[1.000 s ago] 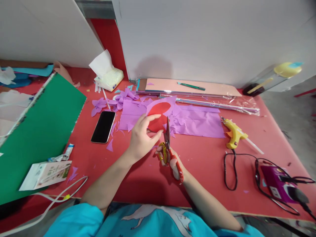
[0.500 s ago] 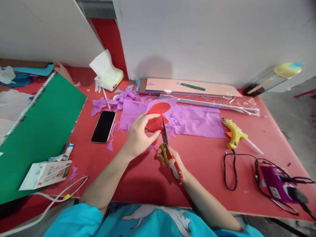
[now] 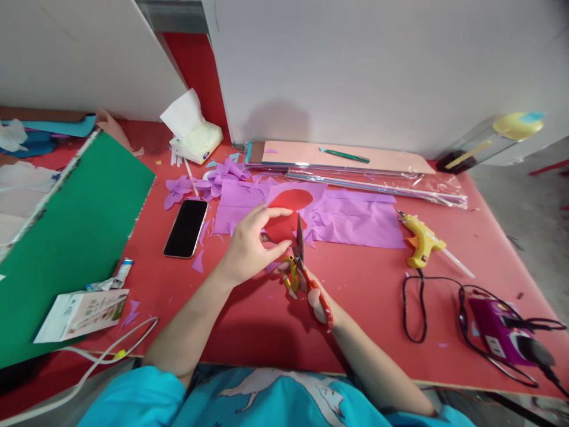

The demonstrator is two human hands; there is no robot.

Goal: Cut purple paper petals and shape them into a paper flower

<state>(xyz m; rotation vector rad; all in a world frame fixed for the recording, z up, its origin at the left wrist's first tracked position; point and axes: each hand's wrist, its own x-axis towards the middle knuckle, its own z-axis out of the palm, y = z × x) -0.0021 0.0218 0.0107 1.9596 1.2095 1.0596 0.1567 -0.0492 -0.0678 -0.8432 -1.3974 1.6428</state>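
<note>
My left hand (image 3: 251, 243) pinches a red petal-shaped piece of paper (image 3: 291, 200) together with a purple sheet (image 3: 317, 190) behind it. In my right hand (image 3: 317, 296) is a pair of scissors (image 3: 300, 261) with one yellow and one red handle, its blades pointing away from me at the right edge of the paper. Beneath and beyond my hands a long purple strip of paper (image 3: 364, 222) lies on the red table (image 3: 355, 332). Purple paper flowers (image 3: 226, 175) lie at its left end, and small purple scraps are scattered about.
A phone (image 3: 186, 228) lies left of my hands, with a tissue pack (image 3: 198, 142) behind it. A yellow glue gun (image 3: 422, 240) sits at right, its cord near a purple power box (image 3: 500, 332). A green board (image 3: 80, 237) leans at left; a green pen (image 3: 347, 156) lies at the back.
The red paper has shifted and turned slightly to the right in my left hand. The scissors have moved a little to the right, and their handles are spread wider.
</note>
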